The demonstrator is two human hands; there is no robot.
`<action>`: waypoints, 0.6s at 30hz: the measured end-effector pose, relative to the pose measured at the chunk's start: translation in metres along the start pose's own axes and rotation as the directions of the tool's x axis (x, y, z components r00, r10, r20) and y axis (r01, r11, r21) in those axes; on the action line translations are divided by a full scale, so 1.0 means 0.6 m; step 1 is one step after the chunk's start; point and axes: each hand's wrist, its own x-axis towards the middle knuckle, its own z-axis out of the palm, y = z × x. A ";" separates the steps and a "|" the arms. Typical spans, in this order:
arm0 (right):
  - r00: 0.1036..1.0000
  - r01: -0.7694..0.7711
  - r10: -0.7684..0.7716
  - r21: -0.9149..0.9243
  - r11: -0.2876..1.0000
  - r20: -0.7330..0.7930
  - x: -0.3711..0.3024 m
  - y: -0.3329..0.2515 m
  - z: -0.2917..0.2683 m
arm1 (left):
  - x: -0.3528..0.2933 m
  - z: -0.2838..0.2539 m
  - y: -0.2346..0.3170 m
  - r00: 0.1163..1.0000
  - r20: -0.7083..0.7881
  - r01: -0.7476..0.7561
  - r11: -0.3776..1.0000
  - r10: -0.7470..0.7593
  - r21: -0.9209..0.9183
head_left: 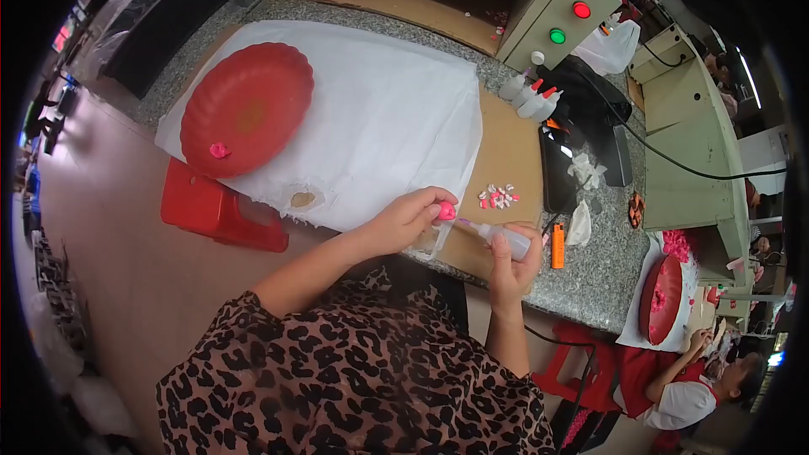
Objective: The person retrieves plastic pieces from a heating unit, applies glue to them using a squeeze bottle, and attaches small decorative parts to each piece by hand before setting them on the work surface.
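Between the fingers of my left hand is a small, rounded pink piece, its exact kind too small to make out. My right hand grips a translucent squeeze bottle, its narrow tip pointing left and close to the pink piece. Whether the tip touches it I cannot tell. Just beyond the bottle, a cluster of small pink and white pieces lies on the brown board. Farther left, a red scalloped tray rests on white paper with one pink piece in it.
White bottles with red caps stand at the back right, near a black device and crumpled tissue. An orange lighter lies near my right hand. A red stool is at left. Another person works at right.
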 end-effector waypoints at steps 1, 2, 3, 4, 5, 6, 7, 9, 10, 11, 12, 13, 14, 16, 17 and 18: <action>1.000 0.001 -0.001 0.008 1.000 -0.017 0.001 -0.001 0.001 | 0.000 0.001 0.000 1.000 -0.006 -0.014 1.000 0.014 0.001; 0.999 0.003 -0.002 0.015 1.000 -0.033 0.001 -0.002 0.001 | 0.000 0.001 0.000 1.000 -0.012 -0.029 1.000 0.029 0.002; 0.999 0.004 -0.003 0.016 1.000 -0.034 0.001 -0.001 0.002 | 0.000 0.001 -0.001 0.999 -0.012 -0.029 1.000 0.029 0.003; 0.999 0.012 -0.011 0.011 1.000 -0.031 0.002 0.001 0.002 | 0.001 0.000 -0.002 0.999 -0.012 -0.032 0.999 0.032 0.003; 0.999 0.019 -0.019 0.006 1.000 -0.029 0.002 0.002 0.003 | 0.002 -0.001 -0.003 0.999 -0.012 -0.034 0.999 0.034 0.002; 0.999 0.019 -0.019 0.006 1.000 -0.027 0.002 0.001 0.003 | 0.001 -0.001 -0.004 0.999 -0.013 -0.034 0.999 0.034 0.001; 1.000 0.024 -0.024 0.002 1.000 -0.019 0.002 0.000 0.002 | 0.001 0.000 -0.005 0.999 -0.017 -0.042 0.999 0.042 0.016; 1.000 0.028 -0.028 -0.002 1.000 -0.011 0.002 -0.001 0.002 | 0.001 0.000 -0.006 0.999 -0.020 -0.048 0.998 0.049 0.030; 0.999 0.034 -0.034 -0.011 0.999 -0.009 0.001 -0.001 0.001 | 0.002 0.000 -0.007 0.998 -0.025 -0.048 0.999 0.049 0.021; 0.999 0.040 -0.040 -0.019 0.999 -0.007 0.001 -0.001 0.001 | 0.002 0.000 -0.007 0.998 -0.031 -0.048 0.999 0.049 0.012; 0.999 0.039 -0.040 -0.019 0.999 -0.007 0.001 -0.001 0.002 | 0.002 0.000 -0.007 0.998 -0.031 -0.048 0.999 0.048 0.011; 0.999 0.029 -0.029 -0.013 0.999 -0.019 0.001 -0.001 0.004 | 0.002 -0.001 -0.007 0.998 -0.032 -0.049 0.999 0.049 0.023; 0.999 0.019 -0.019 -0.006 1.000 -0.030 0.000 -0.001 0.005 | 0.002 -0.001 -0.007 0.998 -0.033 -0.049 0.998 0.050 0.035; 0.999 0.031 -0.032 -0.019 0.999 -0.024 0.000 0.000 0.004 | 0.001 -0.001 -0.005 0.998 -0.037 -0.051 0.998 0.052 0.027; 0.999 0.044 -0.044 -0.031 0.999 -0.018 0.000 0.001 0.003 | 0.001 -0.001 -0.004 0.998 -0.041 -0.051 0.998 0.052 0.020; 0.999 0.043 -0.044 -0.031 0.999 -0.018 0.000 0.001 0.005 | 0.001 -0.001 -0.005 0.998 -0.041 -0.051 0.999 0.052 0.020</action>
